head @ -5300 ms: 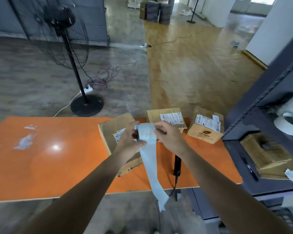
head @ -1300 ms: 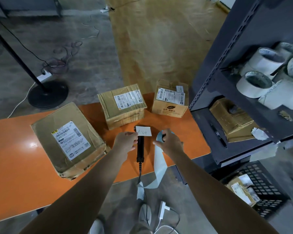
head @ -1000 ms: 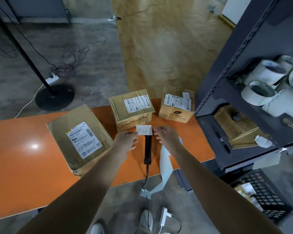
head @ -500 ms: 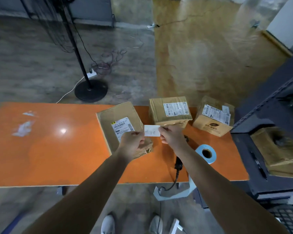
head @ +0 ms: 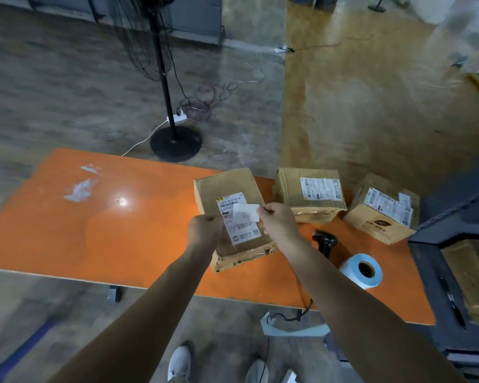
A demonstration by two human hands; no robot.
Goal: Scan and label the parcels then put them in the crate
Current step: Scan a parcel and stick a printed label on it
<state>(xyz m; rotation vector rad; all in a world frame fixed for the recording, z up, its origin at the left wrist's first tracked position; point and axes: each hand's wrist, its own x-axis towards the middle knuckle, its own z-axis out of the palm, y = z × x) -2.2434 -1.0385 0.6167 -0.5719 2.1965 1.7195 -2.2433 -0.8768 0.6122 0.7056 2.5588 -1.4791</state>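
Over the middle of the long orange table (head: 94, 230), a small white rectangular paper label (head: 245, 212) is held just above the large flat brown cardboard parcel (head: 227, 186). It overlaps the top of the parcel's printed white shipping sticker (head: 242, 230). The right hand (head: 277, 222) pinches the label's right end. The label's long axis runs left to right, with the handwriting facing up. The left hand (head: 205, 230) is curled at the parcel's left edge; whether it grasps anything cannot be told. The parcel lies flat, its long axis running near to far with the far end leaning left. To its right on the table are a taped brown cardboard box (head: 310, 194), a smaller tan cardboard box (head: 382, 217), a black handheld scanner (head: 325, 241) and a pale blue label roll (head: 362, 270) lying on its side.
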